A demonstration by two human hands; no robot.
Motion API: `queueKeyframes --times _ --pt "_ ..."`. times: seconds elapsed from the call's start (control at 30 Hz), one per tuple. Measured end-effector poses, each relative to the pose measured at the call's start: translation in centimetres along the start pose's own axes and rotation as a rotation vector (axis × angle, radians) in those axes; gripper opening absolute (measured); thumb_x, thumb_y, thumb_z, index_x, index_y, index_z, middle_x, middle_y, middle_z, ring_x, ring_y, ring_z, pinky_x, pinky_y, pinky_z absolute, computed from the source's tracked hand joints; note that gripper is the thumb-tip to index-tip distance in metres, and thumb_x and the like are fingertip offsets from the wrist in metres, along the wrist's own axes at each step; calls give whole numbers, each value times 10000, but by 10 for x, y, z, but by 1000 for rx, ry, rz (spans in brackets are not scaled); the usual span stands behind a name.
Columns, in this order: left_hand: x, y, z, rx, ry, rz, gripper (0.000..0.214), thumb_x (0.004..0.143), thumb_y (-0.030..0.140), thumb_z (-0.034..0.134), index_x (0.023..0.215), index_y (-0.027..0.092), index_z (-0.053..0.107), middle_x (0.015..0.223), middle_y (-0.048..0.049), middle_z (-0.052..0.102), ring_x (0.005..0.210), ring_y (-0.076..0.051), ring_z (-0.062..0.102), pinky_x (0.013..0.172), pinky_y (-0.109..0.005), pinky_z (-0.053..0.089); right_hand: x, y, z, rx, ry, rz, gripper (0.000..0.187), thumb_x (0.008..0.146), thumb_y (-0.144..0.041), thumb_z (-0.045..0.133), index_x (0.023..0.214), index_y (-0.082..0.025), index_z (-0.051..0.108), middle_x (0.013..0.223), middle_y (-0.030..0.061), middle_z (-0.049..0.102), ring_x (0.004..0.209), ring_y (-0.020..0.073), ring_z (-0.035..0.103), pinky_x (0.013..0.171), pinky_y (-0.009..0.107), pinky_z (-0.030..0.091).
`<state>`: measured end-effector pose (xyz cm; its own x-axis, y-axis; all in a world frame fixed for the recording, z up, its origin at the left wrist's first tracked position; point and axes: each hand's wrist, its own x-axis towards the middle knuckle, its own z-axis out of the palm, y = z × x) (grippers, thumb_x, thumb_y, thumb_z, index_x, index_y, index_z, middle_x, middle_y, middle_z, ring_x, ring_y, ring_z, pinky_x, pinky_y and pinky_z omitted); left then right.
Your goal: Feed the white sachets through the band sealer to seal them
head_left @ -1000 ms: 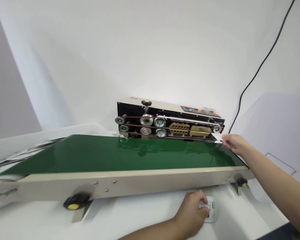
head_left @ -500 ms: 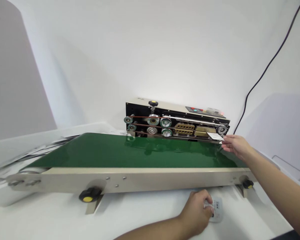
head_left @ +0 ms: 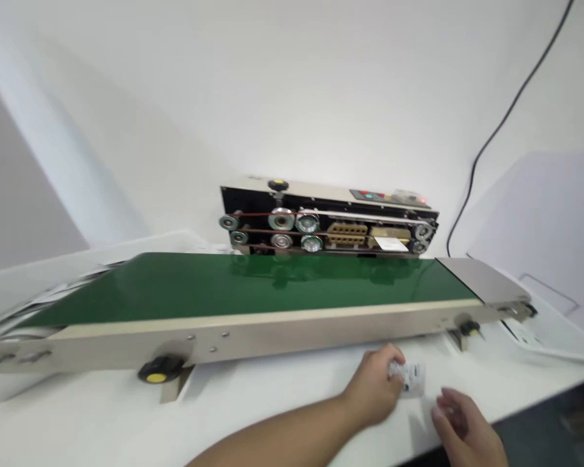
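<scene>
My left hand (head_left: pixel 377 384) is closed on a small printed pouch (head_left: pixel 413 380), grey-white with dark print. It is just above the white table in front of the conveyor. My fingers cover the pouch's left end, and whether it is one pouch or a stack I cannot tell. To its right is my right hand (head_left: pixel 464 421), slightly blurred, with fingers curled loosely, thumb apart and nothing visible between them. A small white pouch (head_left: pixel 392 244) sticks out from the right part of the band sealer (head_left: pixel 331 224), above the belt.
The green conveyor belt (head_left: pixel 253 288) runs along the sealer, with a metal plate (head_left: pixel 484 280) at its right end. Black knobs (head_left: pixel 159 370) stand out below its front rail. A white tray (head_left: pixel 547 340) sits at right. A black cable (head_left: pixel 511 117) hangs against the wall.
My right hand has let go of the white pouch at the sealer and come down near my left hand. The white pouch has moved left along the sealer. The view has shifted.
</scene>
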<state>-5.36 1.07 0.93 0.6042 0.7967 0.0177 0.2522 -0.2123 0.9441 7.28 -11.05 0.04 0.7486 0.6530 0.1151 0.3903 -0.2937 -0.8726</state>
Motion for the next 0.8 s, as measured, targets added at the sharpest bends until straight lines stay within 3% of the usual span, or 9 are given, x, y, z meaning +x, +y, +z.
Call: queueKeyframes --times 0.17,0.33,0.5,0.63,0.8 --pt "2 -1 1 -68 -57 34 180 709 130 535 877 195 527 751 22 520 649 -139 467 634 -242 395 16 -14 -1 330 -271 302 598 561 -443 692 1063 -168 518 1058 111 604 641 176 624 574 319 528" --pt "3 -3 1 -160 -91 38 134 723 153 518 848 194 492 731 30 522 630 -129 490 595 -225 396 15 -30 11 422 -422 344 316 627 -336 693 850 -156 563 687 -8 591 584 110 571 519 216 484" --pt "2 -8 5 -217 -70 44 175 759 223 538 916 197 465 737 22 551 630 -136 525 577 -227 408 13 -31 19 735 -332 431 361 549 -333 788 748 -149 549 510 -54 525 464 54 456 453 158 415" --pt "-5 -3 6 -260 -77 59 215 797 266 536 980 201 445 725 18 598 599 -144 558 553 -233 426 10 -38 25 1024 -245 545 426 440 -286 861 694 -155 545 516 -71 510 436 37 401 421 155 396" --pt "-17 7 7 -221 -113 100 181 845 273 465 1003 193 430 624 27 587 522 -150 578 516 -243 456 -4 -51 35 1153 -213 631 408 407 -317 878 619 -150 572 476 -70 474 433 48 394 433 170 413"
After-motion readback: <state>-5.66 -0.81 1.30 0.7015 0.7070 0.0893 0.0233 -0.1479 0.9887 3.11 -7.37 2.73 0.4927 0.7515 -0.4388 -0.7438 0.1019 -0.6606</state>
